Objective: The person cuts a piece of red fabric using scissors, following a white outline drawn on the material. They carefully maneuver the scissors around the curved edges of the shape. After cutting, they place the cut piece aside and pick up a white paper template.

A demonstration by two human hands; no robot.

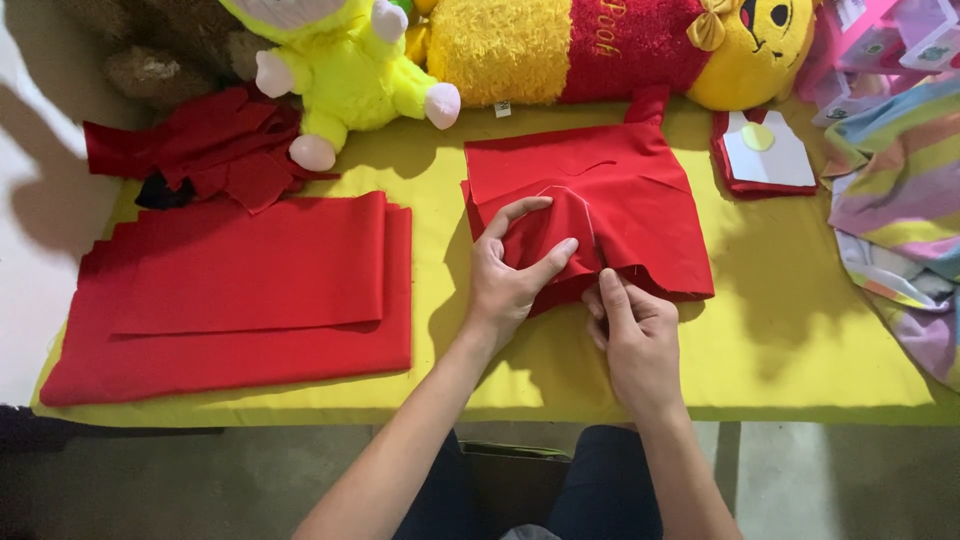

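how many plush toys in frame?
3, all along the table's far edge: a brown plush far left, mostly cropped, a neon yellow plush, and a yellow-and-red bolster plush. More may be out of frame.

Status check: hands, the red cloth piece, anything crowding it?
Left hand pinching a fold of the red fabric piece. Right hand gripping its lower edge. Folded red fabric stack lies apart to the left; yellow plush toy behind, not touching.
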